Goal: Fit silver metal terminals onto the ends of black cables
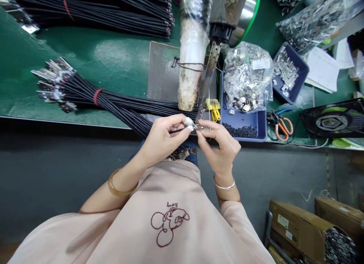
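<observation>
My left hand (170,133) pinches a black cable (176,130) near its end, with white coverings on the thumb and index fingertips. Between the fingertips of my right hand (217,141) is a small metal connector (199,127), which meets the cable end; whether the two are joined is too small to tell. Both hands are held at the table's front edge, just below the tip of an upright metal tool (209,72). A bundle of black cables (119,107) tied with a red band lies beside my left hand. Below the hands, more metal plugs (183,154) show at my lap.
A white wrapped tube (192,67) hangs over a grey plate (162,71). To the right are a blue tray (260,124) with bagged metal connectors (247,74), a yellow cutter (215,111), orange-handled pliers (283,127) and a black fan (331,120). Cardboard boxes (301,222) stand on the floor.
</observation>
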Motion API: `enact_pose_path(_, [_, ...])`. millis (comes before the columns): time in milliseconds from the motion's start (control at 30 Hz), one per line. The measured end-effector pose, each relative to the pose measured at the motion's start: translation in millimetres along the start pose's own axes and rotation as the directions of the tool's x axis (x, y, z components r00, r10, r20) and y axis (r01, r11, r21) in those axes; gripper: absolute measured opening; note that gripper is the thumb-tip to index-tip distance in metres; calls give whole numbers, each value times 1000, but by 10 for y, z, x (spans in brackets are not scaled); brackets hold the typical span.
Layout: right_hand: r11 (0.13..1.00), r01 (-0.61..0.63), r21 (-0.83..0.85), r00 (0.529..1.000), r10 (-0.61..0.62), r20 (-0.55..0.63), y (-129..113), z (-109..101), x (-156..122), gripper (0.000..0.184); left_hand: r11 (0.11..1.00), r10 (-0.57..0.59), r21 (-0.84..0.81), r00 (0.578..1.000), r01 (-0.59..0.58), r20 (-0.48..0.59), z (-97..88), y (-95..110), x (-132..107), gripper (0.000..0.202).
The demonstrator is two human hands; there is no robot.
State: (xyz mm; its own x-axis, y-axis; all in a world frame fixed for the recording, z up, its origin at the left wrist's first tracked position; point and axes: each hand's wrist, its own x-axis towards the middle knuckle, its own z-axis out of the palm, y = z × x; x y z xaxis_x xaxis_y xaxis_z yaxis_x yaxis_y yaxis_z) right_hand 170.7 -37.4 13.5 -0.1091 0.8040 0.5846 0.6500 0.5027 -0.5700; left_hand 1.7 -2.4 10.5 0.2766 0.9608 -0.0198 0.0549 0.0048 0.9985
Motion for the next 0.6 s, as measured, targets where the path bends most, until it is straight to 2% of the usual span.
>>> enact_pose_path(100, [997, -46, 65, 999, 47, -14, 2, -10, -58, 15, 1000, 10, 11, 998, -11, 59, -67, 8, -11, 10])
enact_pose_path(167, [967, -179, 181, 984, 176, 31, 12, -12, -76, 12, 998, 48, 45, 993, -53, 105, -125, 28, -24, 12])
enact_pose_path(233, [880, -347, 324, 935, 297, 194, 25, -10, -76, 8, 989, 96, 91, 972, -117, 215, -191, 52, -40, 15])
enact_pose_path(267, [832, -415, 368, 901, 320, 292, 29, -9, -74, 8, 983, 111, 109, 952, -148, 286, -224, 62, -50, 16])
enact_pose_path(300, [802, -460, 383, 872, 327, 363, 28, -10, -75, 10, 977, 120, 123, 930, -172, 347, -255, 69, -60, 16])
enact_pose_path(333, [799, -474, 370, 862, 335, 381, 22, -14, -81, 10, 973, 125, 135, 916, -189, 381, -280, 72, -70, 15])
enact_pose_path(367, [823, -456, 338, 877, 350, 330, 7, -22, -93, 8, 970, 128, 144, 914, -196, 386, -298, 70, -82, 13])
enact_pose_path(433, [898, -380, 222, 925, 373, 75, -44, -54, -130, 5, 970, 136, 151, 940, -190, 312, -305, 54, -104, 11])
enact_pose_path(500, [945, -315, 82, 935, 324, -146, -121, -93, -171, 5, 971, 144, 159, 965, -180, 218, -277, 32, -124, 11])
enact_pose_path(533, [955, -295, 19, 941, 294, -167, -162, -108, -187, 7, 969, 144, 174, 972, -177, 187, -256, 22, -131, 10])
enact_pose_path(600, [959, -268, -90, 962, 263, -68, -234, -106, -202, 11, 960, 155, 211, 976, -185, 152, -213, 8, -138, 7])
